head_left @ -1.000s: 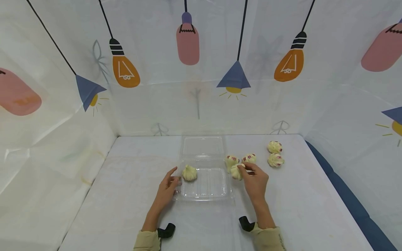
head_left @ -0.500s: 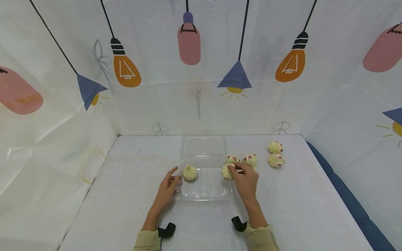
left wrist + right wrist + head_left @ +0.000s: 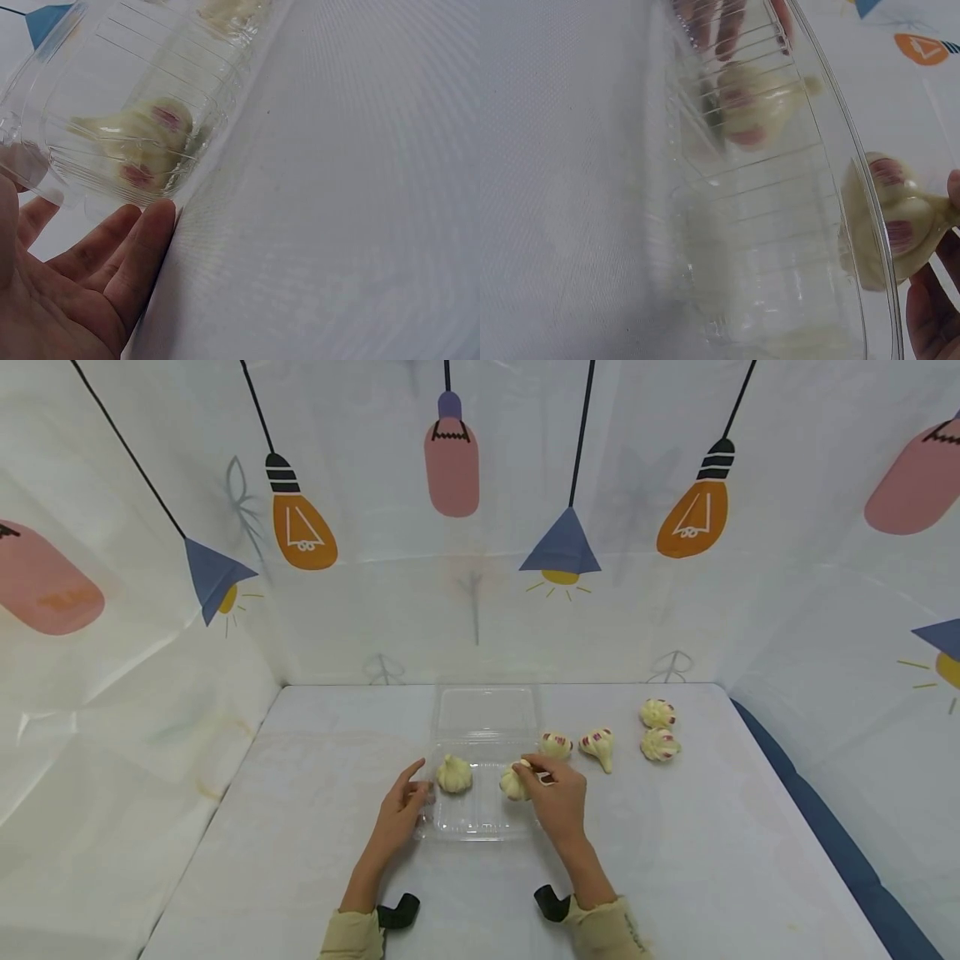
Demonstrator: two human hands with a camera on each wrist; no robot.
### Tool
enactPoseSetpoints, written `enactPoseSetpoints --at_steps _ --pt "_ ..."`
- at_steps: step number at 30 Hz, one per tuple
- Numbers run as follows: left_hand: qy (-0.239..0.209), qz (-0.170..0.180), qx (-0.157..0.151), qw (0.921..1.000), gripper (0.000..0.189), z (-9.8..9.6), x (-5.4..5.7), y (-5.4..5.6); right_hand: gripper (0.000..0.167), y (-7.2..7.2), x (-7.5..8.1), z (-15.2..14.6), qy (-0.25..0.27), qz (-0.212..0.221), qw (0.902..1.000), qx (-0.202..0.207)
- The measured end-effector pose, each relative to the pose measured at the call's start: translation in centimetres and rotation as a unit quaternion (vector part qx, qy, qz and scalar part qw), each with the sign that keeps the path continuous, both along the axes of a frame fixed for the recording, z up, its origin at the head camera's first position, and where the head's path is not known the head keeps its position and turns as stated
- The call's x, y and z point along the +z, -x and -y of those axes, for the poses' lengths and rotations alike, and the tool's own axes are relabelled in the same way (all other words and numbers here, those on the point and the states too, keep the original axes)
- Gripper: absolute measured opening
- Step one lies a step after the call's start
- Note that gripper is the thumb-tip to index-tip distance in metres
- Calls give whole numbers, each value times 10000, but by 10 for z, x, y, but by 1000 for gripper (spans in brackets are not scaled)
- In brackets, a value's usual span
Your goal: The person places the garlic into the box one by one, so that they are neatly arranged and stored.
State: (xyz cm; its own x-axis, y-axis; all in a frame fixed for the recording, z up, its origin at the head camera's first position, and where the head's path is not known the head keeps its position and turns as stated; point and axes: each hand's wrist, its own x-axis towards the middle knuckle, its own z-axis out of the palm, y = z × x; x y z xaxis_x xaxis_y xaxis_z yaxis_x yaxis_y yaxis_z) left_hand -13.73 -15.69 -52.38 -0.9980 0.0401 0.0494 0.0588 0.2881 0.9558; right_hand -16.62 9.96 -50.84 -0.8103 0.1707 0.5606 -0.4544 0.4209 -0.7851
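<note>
Left hand (image 3: 401, 806): fingers loosely extended, touching clear box (image 3: 483, 818) | Right hand (image 3: 559, 797): pinches garlic bulb (image 3: 513, 784) by stem, above box

No readable text, no legible labels or brands, no numbers, no signs in view

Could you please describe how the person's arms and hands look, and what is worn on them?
The left hand and right hand are bare, without gloves. The left sleeve and right sleeve are plain pale khaki and end short of the hands. A small black bent piece sticks out at the inner side of each sleeve.
</note>
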Motion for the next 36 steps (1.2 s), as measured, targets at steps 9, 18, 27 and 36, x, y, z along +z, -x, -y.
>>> enactPoseSetpoints --at_steps 9,18,27,36 --pt "6 -26 1 10000 46 1 0 0 17 -1 -1 12 -65 -197 9996 165" --pt "31 -41 -21 10000 46 1 0 0 16 -2 -8 24 -197 -100 9991 368" --pt "-42 -29 -40 10000 46 1 -1 1 16 -2 -12 34 -480 -85 9978 449" --pt "-27 -28 -42 10000 46 1 -1 1 16 -5 -18 45 -629 -233 9962 563"
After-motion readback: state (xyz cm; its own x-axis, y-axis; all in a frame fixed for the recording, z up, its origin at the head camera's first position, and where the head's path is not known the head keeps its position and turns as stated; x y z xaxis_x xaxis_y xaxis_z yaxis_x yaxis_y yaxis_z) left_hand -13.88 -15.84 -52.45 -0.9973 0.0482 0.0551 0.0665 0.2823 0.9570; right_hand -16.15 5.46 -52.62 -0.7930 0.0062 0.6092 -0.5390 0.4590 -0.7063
